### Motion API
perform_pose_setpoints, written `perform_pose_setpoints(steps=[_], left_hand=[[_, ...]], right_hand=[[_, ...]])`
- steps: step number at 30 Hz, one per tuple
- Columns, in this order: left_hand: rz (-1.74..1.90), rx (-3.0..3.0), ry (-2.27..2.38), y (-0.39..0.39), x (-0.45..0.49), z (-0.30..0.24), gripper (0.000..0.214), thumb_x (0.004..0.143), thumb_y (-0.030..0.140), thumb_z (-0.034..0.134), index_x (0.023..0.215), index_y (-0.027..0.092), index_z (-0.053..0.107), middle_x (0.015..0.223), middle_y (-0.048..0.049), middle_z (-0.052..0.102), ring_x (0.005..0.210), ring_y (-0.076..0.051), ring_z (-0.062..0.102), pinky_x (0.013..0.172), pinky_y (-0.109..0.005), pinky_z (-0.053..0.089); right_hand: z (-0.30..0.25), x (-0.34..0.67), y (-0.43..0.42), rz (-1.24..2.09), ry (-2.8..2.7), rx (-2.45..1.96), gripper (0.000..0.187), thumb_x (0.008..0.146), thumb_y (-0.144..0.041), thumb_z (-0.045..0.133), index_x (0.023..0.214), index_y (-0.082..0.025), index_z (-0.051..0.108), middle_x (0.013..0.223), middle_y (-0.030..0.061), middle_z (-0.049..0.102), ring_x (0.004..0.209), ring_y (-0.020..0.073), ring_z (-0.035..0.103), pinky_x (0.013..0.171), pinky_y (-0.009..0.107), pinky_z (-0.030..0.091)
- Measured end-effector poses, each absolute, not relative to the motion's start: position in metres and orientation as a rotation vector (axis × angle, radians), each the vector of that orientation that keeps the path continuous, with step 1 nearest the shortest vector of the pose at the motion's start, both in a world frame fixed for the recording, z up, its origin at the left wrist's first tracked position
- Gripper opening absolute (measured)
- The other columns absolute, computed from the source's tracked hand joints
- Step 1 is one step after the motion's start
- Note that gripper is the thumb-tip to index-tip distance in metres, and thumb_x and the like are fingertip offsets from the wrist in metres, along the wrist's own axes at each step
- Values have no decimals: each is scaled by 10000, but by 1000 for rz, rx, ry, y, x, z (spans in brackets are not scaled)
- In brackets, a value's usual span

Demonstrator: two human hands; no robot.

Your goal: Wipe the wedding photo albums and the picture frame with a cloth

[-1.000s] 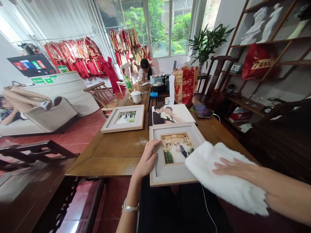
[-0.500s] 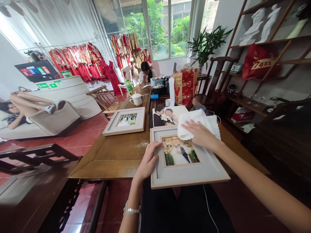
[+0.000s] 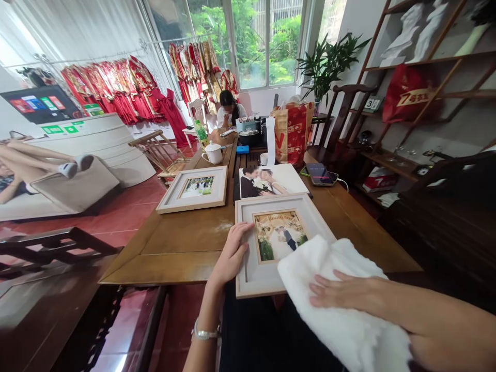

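A picture frame [image 3: 256,283] with a pale wood border, a white mat and a couple's photo lies in front of me, overhanging the table's near edge. My left hand [image 3: 231,252] grips its left side, fingers over the border. My right hand [image 3: 344,294] holds a white cloth [image 3: 310,263], palm down with fingers stretched over it. The cloth covers the frame's lower right corner and hangs past its edge. A second picture frame [image 3: 165,205] lies on the wooden table [image 3: 174,240] to the left. Behind the near frame is a large couple's photo print [image 3: 289,178].
Phones [image 3: 321,174] with a white cable lie at the right. Farther back are a white lidded cup [image 3: 213,153], a blue box [image 3: 242,150], a green bottle [image 3: 200,134] and a red-and-tan paper bag [image 3: 291,135]. One person sits at the far end; another reclines on a sofa [image 3: 77,188].
My right hand and the cloth have swept from the frame's upper right down toward me, over its lower right corner. The phones are uncovered now. My left hand stays on the frame.
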State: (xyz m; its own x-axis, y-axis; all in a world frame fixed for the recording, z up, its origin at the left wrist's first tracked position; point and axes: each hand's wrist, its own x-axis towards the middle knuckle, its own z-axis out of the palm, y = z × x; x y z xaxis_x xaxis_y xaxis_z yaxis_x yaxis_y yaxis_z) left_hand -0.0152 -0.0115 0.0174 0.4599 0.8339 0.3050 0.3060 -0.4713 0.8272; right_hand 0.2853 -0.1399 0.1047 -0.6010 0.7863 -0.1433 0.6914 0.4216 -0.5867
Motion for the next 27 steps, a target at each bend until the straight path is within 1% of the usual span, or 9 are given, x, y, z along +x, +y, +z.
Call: perform_pose_setpoints(steps=[2, 4, 9, 11, 13, 15, 18, 23, 27], left_hand=[[946, 1998, 947, -11, -15, 17, 472, 820, 91, 375, 1260, 230, 476, 1338, -69, 441, 1324, -209, 284, 1147, -444, 149], [942, 1997, 949, -11, -16, 17, 474, 818, 93, 376, 1262, 225, 475, 1340, -71, 441, 1328, -207, 279, 1149, -437, 145], [943, 1986, 971, -13, -15, 18, 471, 813, 102, 388, 1260, 217, 482, 1349, -75, 440, 1333, -225, 274, 1148, -442, 142], [946, 1986, 971, -14, -15, 20, 473, 812, 99, 385, 1257, 227, 483, 1345, -72, 445, 1329, -224, 280, 1144, -452, 148], [940, 1991, 966, -15, -14, 21, 482, 811, 89, 376, 1260, 235, 474, 1343, -67, 445, 1325, -211, 283, 1143, -453, 149], [931, 1997, 963, -16, -14, 22, 490, 810, 82, 370, 1264, 237, 466, 1344, -65, 442, 1324, -199, 282, 1144, -449, 148], [932, 2003, 962, -15, -14, 22, 491, 808, 80, 371, 1263, 238, 469, 1342, -60, 447, 1323, -199, 282, 1144, -445, 153], [950, 1989, 963, -16, -15, 22, 437, 838, 109, 388, 1248, 224, 487, 1330, -67, 464, 1320, -210, 292, 1142, -436, 161], [970, 1970, 987, -16, -14, 22, 357, 923, 218, 340, 1247, 211, 489, 1336, -78, 459, 1309, -207, 309, 1140, -426, 168]], right_hand=[[111, 285, -136, 1120, -2551, -1313, 615, 802, -142, 517, 1346, -410, 417, 1412, -70, 400, 1310, 242, 335, 1087, 388, 304], [113, 282, -121, 1189, -2540, -1339, 568, 829, -184, 506, 1362, -357, 413, 1438, -36, 362, 1337, 261, 276, 1107, 440, 241], [96, 280, -77, 943, -2609, -1254, 606, 824, -285, 562, 1396, -216, 377, 1474, 61, 296, 1369, 279, 187, 1129, 459, 154], [84, 283, -61, 771, -2684, -1230, 578, 829, -249, 538, 1387, -198, 397, 1467, 73, 323, 1370, 264, 206, 1129, 461, 169], [71, 287, -43, 525, -2705, -1260, 546, 810, -143, 487, 1353, -191, 456, 1442, 74, 381, 1361, 242, 253, 1125, 462, 190], [62, 290, -24, 268, -2649, -1343, 579, 759, -65, 456, 1327, -172, 487, 1413, 83, 431, 1343, 226, 303, 1117, 458, 220], [57, 288, 4, 16, -2513, -1491, 627, 717, -48, 458, 1336, -140, 463, 1394, 107, 457, 1336, 233, 319, 1099, 457, 264], [60, 260, 15, -33, -2473, -1590, 635, 670, -14, 437, 1301, -69, 489, 1391, 147, 452, 1354, 288, 263, 1085, 485, 271], [61, 221, -27, -8, -2514, -1644, 668, 595, 4, 459, 1260, -6, 519, 1352, 212, 476, 1307, 351, 341, 1060, 483, 310]])
